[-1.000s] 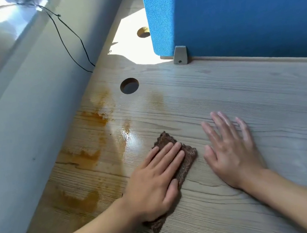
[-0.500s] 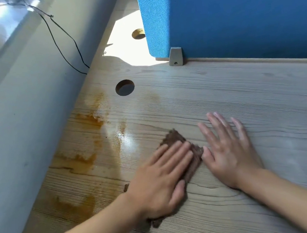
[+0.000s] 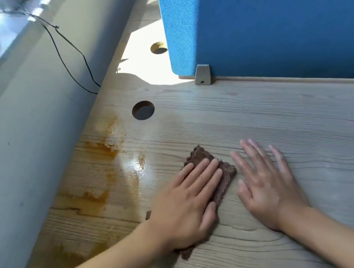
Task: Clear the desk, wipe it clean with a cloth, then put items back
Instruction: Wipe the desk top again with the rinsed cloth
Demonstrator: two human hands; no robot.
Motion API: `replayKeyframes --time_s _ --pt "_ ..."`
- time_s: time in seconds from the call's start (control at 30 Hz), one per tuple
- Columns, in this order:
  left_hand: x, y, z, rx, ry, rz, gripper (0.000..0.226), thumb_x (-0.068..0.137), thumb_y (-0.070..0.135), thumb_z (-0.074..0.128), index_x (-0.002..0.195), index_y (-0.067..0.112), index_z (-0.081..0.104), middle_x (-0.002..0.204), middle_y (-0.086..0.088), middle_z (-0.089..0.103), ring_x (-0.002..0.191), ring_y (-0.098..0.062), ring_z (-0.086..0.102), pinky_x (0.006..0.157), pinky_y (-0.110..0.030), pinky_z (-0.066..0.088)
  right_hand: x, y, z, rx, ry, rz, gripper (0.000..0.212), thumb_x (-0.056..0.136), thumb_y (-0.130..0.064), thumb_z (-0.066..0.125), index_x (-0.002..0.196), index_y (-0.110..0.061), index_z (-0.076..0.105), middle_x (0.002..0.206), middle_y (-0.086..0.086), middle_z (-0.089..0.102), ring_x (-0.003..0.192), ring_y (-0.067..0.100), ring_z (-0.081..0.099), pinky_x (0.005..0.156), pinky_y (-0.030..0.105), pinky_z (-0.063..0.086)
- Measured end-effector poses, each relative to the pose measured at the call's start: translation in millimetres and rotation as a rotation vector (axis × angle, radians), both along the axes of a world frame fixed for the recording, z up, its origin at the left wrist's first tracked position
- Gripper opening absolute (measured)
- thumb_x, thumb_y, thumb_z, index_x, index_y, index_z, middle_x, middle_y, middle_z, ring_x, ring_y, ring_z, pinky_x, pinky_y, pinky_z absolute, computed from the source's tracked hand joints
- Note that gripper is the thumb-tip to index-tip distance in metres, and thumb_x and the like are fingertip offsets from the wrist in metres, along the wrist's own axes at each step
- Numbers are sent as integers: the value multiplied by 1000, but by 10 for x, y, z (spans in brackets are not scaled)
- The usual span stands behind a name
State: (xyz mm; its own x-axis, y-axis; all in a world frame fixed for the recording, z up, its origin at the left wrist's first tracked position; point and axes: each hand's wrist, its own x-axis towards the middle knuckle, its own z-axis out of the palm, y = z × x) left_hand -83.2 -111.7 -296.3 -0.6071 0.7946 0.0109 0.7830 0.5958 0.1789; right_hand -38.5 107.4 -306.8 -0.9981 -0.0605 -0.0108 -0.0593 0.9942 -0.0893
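Note:
A brown cloth [image 3: 223,174] lies flat on the pale wood-grain desk [image 3: 283,124]. My left hand [image 3: 187,202] presses down on it with straight fingers and covers most of it. My right hand [image 3: 265,183] rests flat on the bare desk just right of the cloth, fingers spread. Orange-brown wet stains [image 3: 97,153] and a shiny wet patch [image 3: 137,166] spread over the desk to the left of the cloth.
A blue fabric partition [image 3: 268,16] stands along the desk's back edge on a grey bracket [image 3: 202,74]. Two round cable holes [image 3: 143,110] [image 3: 158,47] pierce the desk. A grey wall [image 3: 15,143] borders the left side, with a black cable [image 3: 67,58] running down it.
My left hand slid the cloth to the right, closer to my right hand, which stayed flat in place. The view shifted slightly.

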Motion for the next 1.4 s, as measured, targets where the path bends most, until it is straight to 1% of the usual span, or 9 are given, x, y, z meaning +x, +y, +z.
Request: replayKeyframes --time_s 0.1,0.3,0.43,0.5,0.6,0.77,1.03,1.27,1.4 --pt "-316 -29 -24 -10 -31 -86 67 95 40 40 157 18 27 165 0 17 153 -12 11 125 -37 12 -21 1 31 -5 0 -9 65 86 -39 36 145 -14 50 157 14 37 148 26 30 117 58 23" --pt "-1085 335 -62 -63 44 476 67 95 40 21 158 16 21 166 -2 14 153 -12 6 125 -38 7 2 -2 44 -25 -4 -17 64 85 -39 38 142 -14 51 154 14 40 146 28 32 116 58 24" --pt "-455 251 4 -20 19 88 66 95 38 35 156 13 28 165 -4 17 153 -17 11 124 -40 13 -249 76 139 -109 54 -65 44 79 -39 43 114 -19 63 125 7 55 120 30 55 102 50 34" --pt "-383 173 8 -10 -15 -83 66 95 38 39 157 16 27 165 -1 17 153 -14 11 125 -37 11 -451 95 150 -114 47 -80 44 85 -37 37 117 -17 60 127 6 54 120 29 53 103 48 31" --pt "-843 231 -25 -23 0 70 66 95 39 33 157 19 27 165 1 18 153 -11 10 125 -36 12 -559 87 61 -74 31 -62 59 92 -38 31 140 -11 50 150 10 44 142 25 37 117 48 19" --pt "-1626 509 -79 -52 45 498 70 93 43 18 158 17 23 166 -1 17 153 -12 10 125 -36 7 -550 96 43 -33 1 -48 63 93 -38 28 148 -11 43 159 9 34 149 21 25 120 50 15" --pt "-712 168 3 -34 -7 -62 66 97 38 37 158 16 23 166 -1 13 153 -13 7 125 -36 9 -564 95 53 -6 -9 -34 64 91 -37 31 147 -8 45 158 11 36 148 23 29 119 52 19" --pt "-1610 381 -93 -56 47 524 68 95 41 21 158 17 24 166 -1 16 153 -13 10 125 -38 8 -564 100 33 5 -3 -36 63 92 -38 31 148 -10 44 158 10 35 149 22 27 120 52 18" --pt "-949 300 -50 -41 85 292 66 97 40 27 157 13 24 165 -5 15 154 -17 8 125 -41 11 -555 95 17 10 10 -32 64 89 -37 32 144 -9 47 155 12 39 147 25 31 119 53 21"
